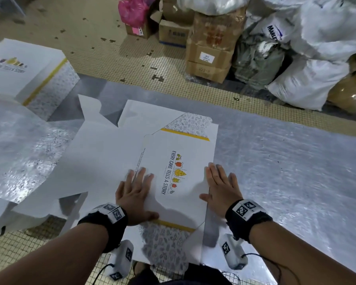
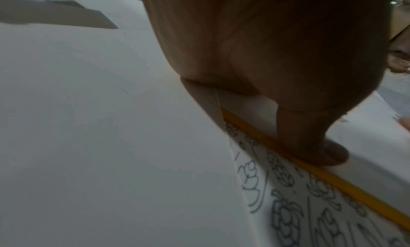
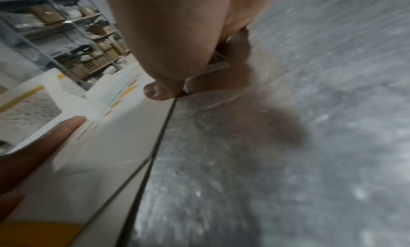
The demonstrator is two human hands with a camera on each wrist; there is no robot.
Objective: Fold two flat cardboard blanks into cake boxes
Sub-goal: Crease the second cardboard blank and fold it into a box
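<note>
White cardboard, the blank (image 1: 132, 161), lies flat on the silver sheet (image 1: 286, 161) over the floor, its printed panel (image 1: 179, 177) folded over and pressed down by left hand (image 1: 135, 199) and right hand (image 1: 221, 192), fingers straight and spread. Creasing seems under way; next, walls must be raised.

Head pic is dim, w/ soft light from above and shiny glare on the silver sheet (image 1: 286, 161); edges bend and blur. Both wrist pics are dark, grainy and v. blurry, esp. up close.
</note>
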